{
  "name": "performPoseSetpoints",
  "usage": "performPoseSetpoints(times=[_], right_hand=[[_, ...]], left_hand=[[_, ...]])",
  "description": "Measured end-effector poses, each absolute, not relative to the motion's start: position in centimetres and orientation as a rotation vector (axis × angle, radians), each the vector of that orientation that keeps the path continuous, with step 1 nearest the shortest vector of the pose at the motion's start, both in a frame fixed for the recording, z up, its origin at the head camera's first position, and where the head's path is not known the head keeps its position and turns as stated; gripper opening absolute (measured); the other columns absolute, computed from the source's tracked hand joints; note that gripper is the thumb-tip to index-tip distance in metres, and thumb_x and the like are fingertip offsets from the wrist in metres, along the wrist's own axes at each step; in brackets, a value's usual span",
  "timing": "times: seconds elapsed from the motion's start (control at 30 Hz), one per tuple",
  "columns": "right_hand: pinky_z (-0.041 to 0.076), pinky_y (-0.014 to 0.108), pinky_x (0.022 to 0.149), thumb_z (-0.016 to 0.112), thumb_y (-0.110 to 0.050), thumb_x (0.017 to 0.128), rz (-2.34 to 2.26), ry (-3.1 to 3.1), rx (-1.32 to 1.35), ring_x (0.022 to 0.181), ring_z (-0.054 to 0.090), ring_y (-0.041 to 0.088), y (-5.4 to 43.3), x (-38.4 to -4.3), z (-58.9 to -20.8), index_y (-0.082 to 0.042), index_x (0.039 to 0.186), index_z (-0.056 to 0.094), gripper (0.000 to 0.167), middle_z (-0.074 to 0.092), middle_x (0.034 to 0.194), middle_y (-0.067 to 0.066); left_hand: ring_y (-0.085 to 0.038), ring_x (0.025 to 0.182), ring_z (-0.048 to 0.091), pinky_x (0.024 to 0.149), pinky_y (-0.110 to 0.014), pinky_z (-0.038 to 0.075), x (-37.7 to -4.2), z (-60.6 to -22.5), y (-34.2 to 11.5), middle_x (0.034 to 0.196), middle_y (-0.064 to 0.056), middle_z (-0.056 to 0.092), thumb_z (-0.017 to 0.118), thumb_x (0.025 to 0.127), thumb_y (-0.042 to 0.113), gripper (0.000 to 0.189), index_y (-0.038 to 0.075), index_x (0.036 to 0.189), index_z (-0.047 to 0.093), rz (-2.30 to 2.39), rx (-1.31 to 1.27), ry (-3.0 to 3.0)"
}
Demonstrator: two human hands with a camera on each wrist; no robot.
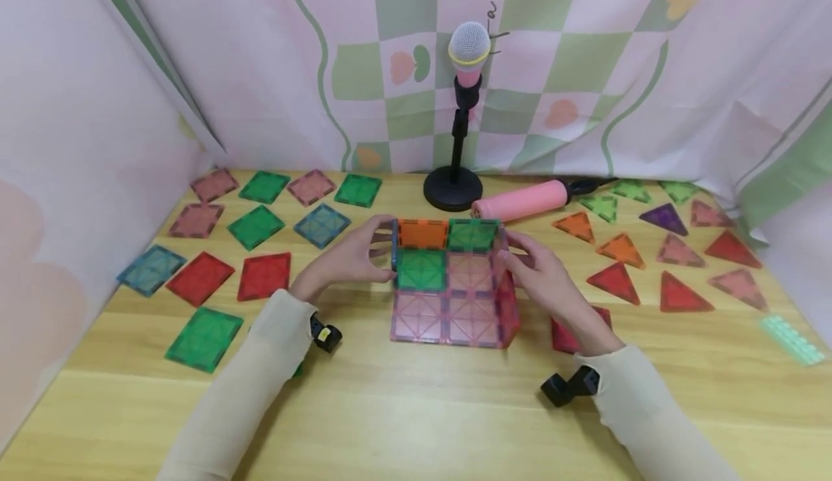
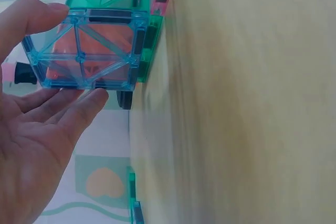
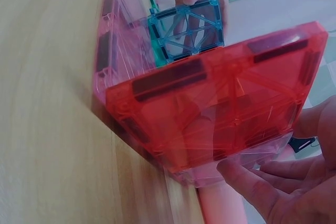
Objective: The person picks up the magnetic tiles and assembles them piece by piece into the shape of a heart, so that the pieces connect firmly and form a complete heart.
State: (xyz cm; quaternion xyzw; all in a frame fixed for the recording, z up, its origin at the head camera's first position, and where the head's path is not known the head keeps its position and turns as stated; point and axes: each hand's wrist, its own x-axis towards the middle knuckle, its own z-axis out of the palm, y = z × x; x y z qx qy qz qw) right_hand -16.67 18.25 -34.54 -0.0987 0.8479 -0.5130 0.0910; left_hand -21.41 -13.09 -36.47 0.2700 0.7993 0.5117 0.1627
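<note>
Clear magnetic tiles form a partly walled box in the middle of the table. Its floor has a green tile point(image 1: 421, 270) and several pink tiles point(image 1: 419, 316). At the back stand an orange tile point(image 1: 422, 235) and a green wall tile point(image 1: 473, 235). My left hand point(image 1: 354, 253) holds the upright blue tile point(image 2: 86, 51) at the left side, thumb and fingers on opposite edges. Along the right side stand a red tile point(image 3: 226, 93) and a pink wall tile point(image 3: 247, 161). My right hand point(image 1: 542, 275) pinches the pink wall tile, thumb toward the inside.
Loose square tiles, such as a red square point(image 1: 264, 276), lie at left. Triangle tiles, such as an orange triangle point(image 1: 620, 250), lie at right. Behind the box are a microphone on a stand point(image 1: 458, 156) and a pink cylinder point(image 1: 523, 201). Curtains point(image 1: 416, 127) border the table.
</note>
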Motion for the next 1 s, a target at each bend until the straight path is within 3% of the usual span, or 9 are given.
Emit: performPoseSetpoints(times=[0.5,0.77,1.0], right_hand=[[0.051,0.048,0.090,0.042,-0.025,0.102,-1.492,2.539,-0.279,0.127,0.047,0.039,18.1,-16.6,-34.5,-0.003,0.149,0.027,0.054,0.032,0.150,0.023],[0.052,0.046,0.089,0.042,-0.026,0.102,-1.486,2.536,-0.293,0.127,0.047,0.039,18.2,-16.6,-34.6,-0.002,0.149,0.027,0.055,0.032,0.150,0.023],[0.053,0.042,0.087,0.042,-0.025,0.102,-1.494,2.526,-0.305,0.127,0.048,0.039,18.2,-16.6,-34.5,-0.003,0.149,0.026,0.054,0.032,0.150,0.023]], left_hand=[[-0.038,0.136,0.036,0.106,-0.045,0.038,-20.9,-36.5,-13.8,0.152,-0.023,0.028,0.067,0.081,-0.001,0.086,-0.002,0.149,0.014,1.340,0.796,2.308],[-0.035,0.124,0.049,0.101,-0.048,0.043,-20.0,-35.7,-16.3,0.138,-0.021,0.047,0.066,0.087,0.009,0.066,0.001,0.144,0.033,1.170,0.741,2.526],[-0.036,0.117,0.052,0.097,-0.054,0.043,-17.8,-34.4,-20.7,0.132,-0.022,0.051,0.068,0.086,0.014,0.059,0.000,0.138,0.043,0.988,0.690,2.647]])
